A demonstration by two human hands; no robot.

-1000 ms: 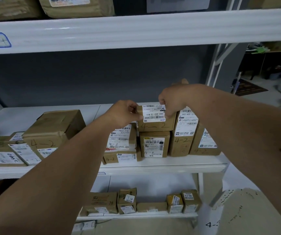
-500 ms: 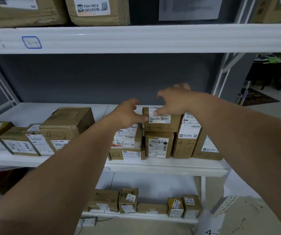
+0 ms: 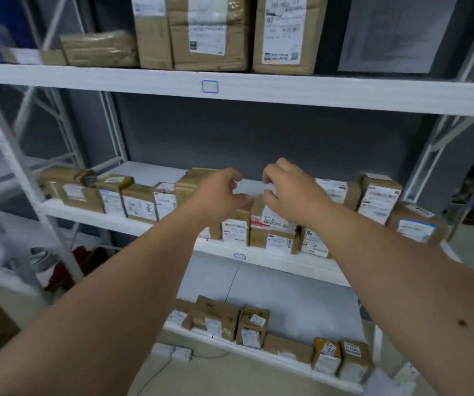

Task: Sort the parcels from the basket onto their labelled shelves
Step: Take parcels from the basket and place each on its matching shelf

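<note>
Left hand and right hand loosely curled (empty), above shelf parcels

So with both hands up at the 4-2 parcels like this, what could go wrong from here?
1. The left hand and right hand hover, fingers loosely curled, over stacked parcels; a careless brush could topple the pile.
2. Those parcels sit close to the middle shelf front edge, so a nudged one could drop off.
3. The frame is motion-blurred, so labels could be misread.

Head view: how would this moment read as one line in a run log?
left hand: empty, fingers loosely curled | right hand: empty, fingers loosely curled | both over parcels on middle shelf
</note>
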